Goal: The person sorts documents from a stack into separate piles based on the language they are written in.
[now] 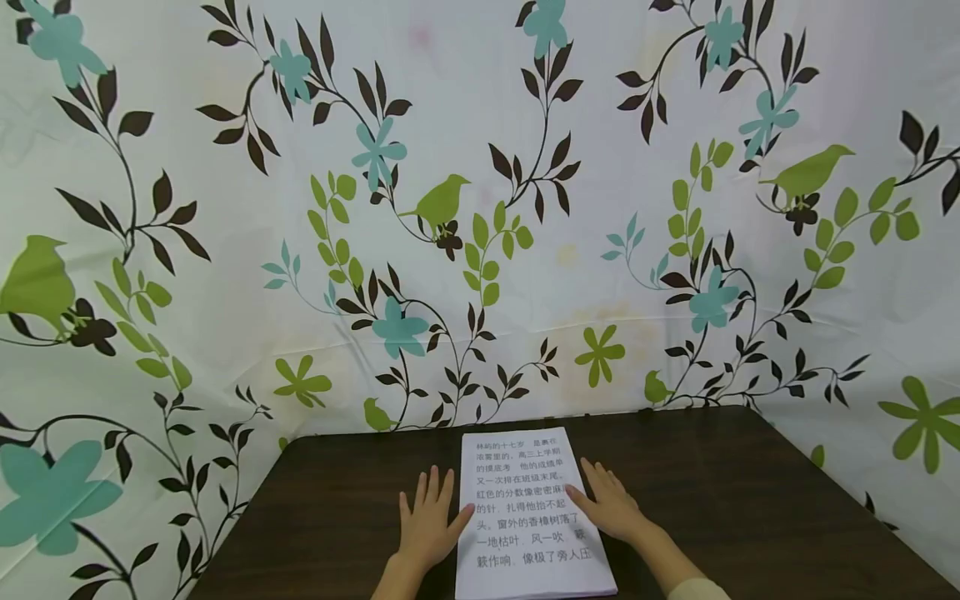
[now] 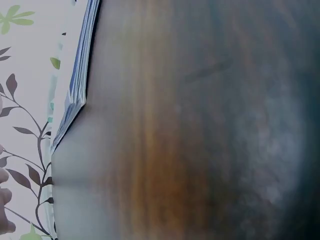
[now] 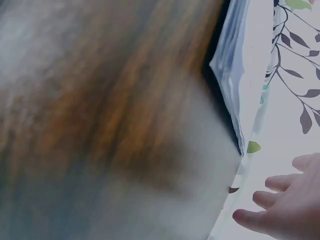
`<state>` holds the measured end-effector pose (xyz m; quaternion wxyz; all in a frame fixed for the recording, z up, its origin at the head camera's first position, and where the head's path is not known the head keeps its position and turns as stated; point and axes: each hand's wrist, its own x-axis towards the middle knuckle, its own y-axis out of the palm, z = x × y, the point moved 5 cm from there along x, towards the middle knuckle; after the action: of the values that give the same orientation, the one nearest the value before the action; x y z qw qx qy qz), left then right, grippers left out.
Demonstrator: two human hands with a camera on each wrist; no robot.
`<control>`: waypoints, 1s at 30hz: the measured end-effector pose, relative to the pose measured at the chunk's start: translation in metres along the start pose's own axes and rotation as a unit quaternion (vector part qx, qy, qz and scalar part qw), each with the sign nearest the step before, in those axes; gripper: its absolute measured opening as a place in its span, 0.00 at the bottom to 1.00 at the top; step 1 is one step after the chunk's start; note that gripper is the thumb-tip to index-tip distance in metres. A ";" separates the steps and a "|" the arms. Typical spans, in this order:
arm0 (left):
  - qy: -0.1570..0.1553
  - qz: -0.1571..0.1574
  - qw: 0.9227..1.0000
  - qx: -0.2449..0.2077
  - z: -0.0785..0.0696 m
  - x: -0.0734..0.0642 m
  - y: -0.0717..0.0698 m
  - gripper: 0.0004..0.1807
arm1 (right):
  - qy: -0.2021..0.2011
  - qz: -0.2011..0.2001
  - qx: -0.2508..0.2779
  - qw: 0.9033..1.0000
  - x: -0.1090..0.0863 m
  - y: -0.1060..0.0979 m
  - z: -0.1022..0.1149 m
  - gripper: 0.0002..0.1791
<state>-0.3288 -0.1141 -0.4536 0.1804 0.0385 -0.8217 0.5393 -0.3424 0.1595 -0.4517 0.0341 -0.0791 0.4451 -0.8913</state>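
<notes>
A thick stack of white paper (image 1: 521, 517) printed with large Chinese text lies on the dark table, its layered edge showing in the left wrist view as a paper stack (image 2: 75, 85) and in the right wrist view too. Beside its left edge is my left hand (image 1: 429, 521), fingers spread and straight, the thumb at the sheet's border. My right hand (image 1: 613, 504) is at the right edge with straight fingers, and its thumb lies over the printed text. Neither hand grips the paper. The right wrist view shows the right hand's fingers (image 3: 270, 197) extended; only fingertips (image 2: 5, 195) appear in the left wrist view.
The dark wood-grain table (image 1: 322, 533) spreads to both sides of the paper. Behind its far edge hangs a white cloth (image 1: 465, 100) patterned with leaves, flowers and green birds. A pale sleeve (image 1: 697, 588) shows on the right forearm.
</notes>
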 end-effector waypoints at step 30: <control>-0.107 0.041 0.946 -0.302 -0.002 0.007 0.025 0.41 | 0.062 0.055 0.252 0.964 0.008 0.011 0.002 0.47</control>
<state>-0.3411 -0.1005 -0.4727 0.0724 0.0064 -0.9615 0.2649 -0.3502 0.1501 -0.4582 0.0745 0.0124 0.2107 -0.9746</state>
